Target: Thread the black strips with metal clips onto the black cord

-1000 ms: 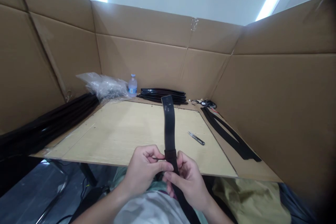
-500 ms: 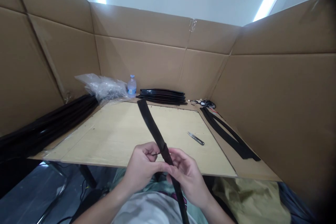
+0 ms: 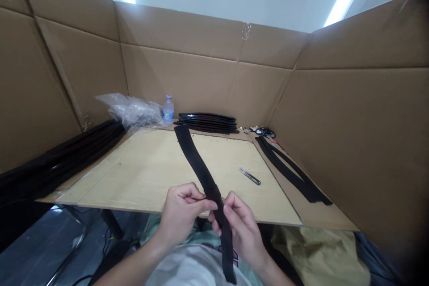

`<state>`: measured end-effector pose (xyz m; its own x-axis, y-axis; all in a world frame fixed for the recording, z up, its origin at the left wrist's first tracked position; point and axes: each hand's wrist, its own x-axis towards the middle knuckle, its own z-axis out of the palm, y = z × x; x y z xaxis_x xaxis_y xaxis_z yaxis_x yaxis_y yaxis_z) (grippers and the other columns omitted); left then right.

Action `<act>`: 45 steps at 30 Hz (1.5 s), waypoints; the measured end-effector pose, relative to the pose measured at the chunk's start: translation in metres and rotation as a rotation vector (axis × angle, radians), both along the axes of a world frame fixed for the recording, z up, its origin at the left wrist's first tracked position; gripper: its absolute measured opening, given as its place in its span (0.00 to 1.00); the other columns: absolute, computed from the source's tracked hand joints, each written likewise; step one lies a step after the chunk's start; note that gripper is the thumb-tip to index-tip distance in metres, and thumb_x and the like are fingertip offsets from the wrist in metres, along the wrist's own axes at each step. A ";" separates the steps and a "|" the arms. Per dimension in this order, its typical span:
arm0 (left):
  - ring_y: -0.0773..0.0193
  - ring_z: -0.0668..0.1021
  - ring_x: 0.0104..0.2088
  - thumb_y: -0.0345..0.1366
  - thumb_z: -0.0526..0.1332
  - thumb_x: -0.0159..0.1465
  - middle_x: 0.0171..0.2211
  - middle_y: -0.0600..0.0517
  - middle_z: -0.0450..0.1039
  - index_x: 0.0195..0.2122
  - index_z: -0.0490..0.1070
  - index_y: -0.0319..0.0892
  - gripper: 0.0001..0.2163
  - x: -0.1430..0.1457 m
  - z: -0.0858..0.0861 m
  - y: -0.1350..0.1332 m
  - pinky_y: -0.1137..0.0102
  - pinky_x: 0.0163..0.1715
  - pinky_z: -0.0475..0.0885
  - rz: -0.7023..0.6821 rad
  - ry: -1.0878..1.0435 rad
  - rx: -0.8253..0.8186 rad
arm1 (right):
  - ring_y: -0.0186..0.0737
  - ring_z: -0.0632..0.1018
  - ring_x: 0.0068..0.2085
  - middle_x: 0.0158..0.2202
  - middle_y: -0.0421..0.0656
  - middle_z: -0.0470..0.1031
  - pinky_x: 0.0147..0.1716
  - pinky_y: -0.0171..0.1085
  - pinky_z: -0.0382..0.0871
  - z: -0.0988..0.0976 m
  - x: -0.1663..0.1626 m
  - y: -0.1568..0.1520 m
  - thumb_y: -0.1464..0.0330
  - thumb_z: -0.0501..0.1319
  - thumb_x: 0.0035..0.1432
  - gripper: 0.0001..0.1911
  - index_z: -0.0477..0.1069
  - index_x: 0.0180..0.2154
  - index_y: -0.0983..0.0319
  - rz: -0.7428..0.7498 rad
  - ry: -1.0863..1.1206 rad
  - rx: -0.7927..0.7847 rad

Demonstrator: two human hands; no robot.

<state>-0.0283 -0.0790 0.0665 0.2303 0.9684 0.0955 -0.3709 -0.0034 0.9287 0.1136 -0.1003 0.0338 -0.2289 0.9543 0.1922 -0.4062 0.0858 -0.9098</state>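
A long, flat black strip [image 3: 194, 154] slants up from my lap over the near edge of the table, its far end above the board. Partway along it sits a darker raised band [image 3: 212, 194], like an overlap or a loop. My left hand [image 3: 183, 212] pinches the strip just below that band, thumb on top. From the other side my right hand [image 3: 244, 225] grips its edge between thumb and fingers, slightly lower. The fingertips behind the strip are hidden. Thread snips [image 3: 250, 176] lie on the board to the right of the hands.
Cardboard walls [image 3: 201, 71] enclose the pale board [image 3: 140, 174]. Black strips lie stacked at the back [image 3: 208, 123], heaped at left [image 3: 63, 156], and laid along the right side [image 3: 291, 172]. A plastic bag [image 3: 134, 111] and a water bottle [image 3: 168, 111] stand back left.
The strip has turned so its flat face shows more broadly. My thumbs have moved apart, and the left one now presses on the strip's face; a thin dark bit beside the left fingers is out of sight.
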 end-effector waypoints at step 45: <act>0.64 0.75 0.20 0.33 0.71 0.46 0.20 0.52 0.73 0.25 0.73 0.35 0.10 0.000 -0.005 0.004 0.72 0.20 0.71 -0.094 0.044 0.042 | 0.29 0.71 0.23 0.29 0.40 0.70 0.20 0.31 0.69 0.015 0.004 0.004 0.65 0.67 0.51 0.13 0.65 0.27 0.64 0.015 -0.136 0.020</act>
